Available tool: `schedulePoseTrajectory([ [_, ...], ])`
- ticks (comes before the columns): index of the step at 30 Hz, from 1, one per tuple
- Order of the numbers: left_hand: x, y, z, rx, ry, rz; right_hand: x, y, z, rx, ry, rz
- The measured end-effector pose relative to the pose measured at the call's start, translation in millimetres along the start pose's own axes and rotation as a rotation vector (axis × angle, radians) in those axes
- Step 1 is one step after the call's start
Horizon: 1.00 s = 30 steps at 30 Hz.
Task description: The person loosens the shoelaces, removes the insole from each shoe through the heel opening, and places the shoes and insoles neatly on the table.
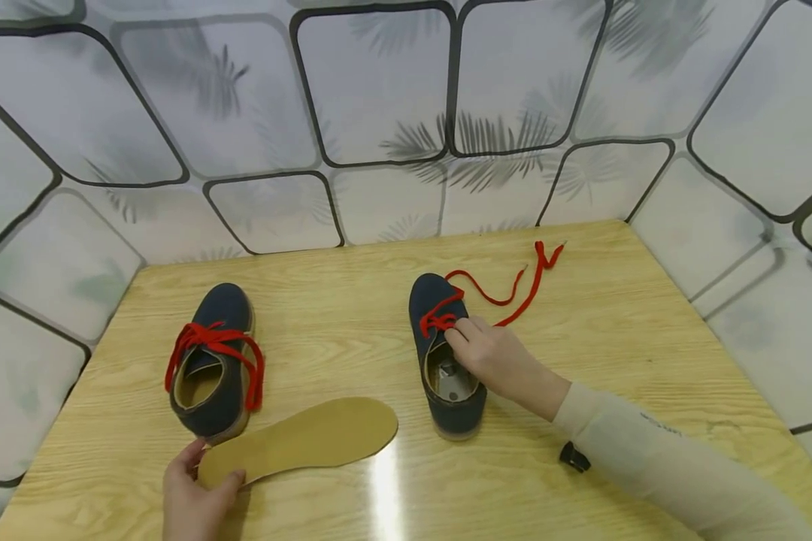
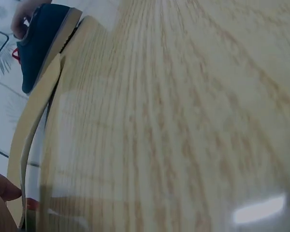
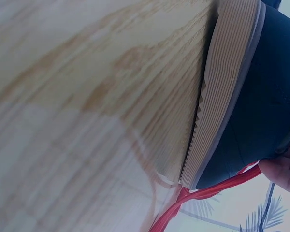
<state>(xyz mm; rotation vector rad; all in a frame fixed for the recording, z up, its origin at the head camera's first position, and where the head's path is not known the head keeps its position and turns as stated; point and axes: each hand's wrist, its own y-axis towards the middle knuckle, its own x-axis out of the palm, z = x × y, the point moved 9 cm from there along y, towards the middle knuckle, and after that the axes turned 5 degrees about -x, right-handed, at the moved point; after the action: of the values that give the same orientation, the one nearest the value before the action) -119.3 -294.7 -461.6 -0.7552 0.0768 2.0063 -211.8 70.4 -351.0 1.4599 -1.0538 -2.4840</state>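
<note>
Insole: tan, lying lengthwise left to right on the near side, its left end just by the left shoe's heel.
Left hand: pinching the insole's left end, thumb along the near edge.
Right hand: fingers curled, pinching the right shoe's upper beside the lacing.
Right shoe: navy, toe pointing far, greyish inside; one red lace trails loose to the far right.
Left shoe: also navy, toe far, a red shoelace draped over its opening.
Worktop: pale wood grain, a small black object near the right sleeve.
</note>
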Motion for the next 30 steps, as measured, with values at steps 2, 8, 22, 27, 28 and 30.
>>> schedulePoseTrajectory([
  [2,-1.0,0.4,2.6,0.041,0.039,0.024,0,0.2,0,0.0,0.0,-0.003],
  [8,-8.4,-5.1,6.5,0.021,-0.017,0.132,1,0.7,0,-0.005,0.005,-0.018],
  [22,12.5,-6.0,58.4,0.107,-0.325,0.001,-2,-0.8,-2,-0.028,0.011,-0.002],
  [27,33.7,-6.3,85.9,0.153,-0.238,-0.086,-5,-1.4,-4,-0.039,-0.026,-0.005],
  [28,39.3,-6.7,91.6,0.158,-0.235,-0.11,-5,-1.3,-5,-0.043,-0.04,-0.006],
  [30,50.8,-7.9,104.2,0.168,-0.229,-0.156,-6,-0.7,-6,-0.053,-0.069,-0.01],
])
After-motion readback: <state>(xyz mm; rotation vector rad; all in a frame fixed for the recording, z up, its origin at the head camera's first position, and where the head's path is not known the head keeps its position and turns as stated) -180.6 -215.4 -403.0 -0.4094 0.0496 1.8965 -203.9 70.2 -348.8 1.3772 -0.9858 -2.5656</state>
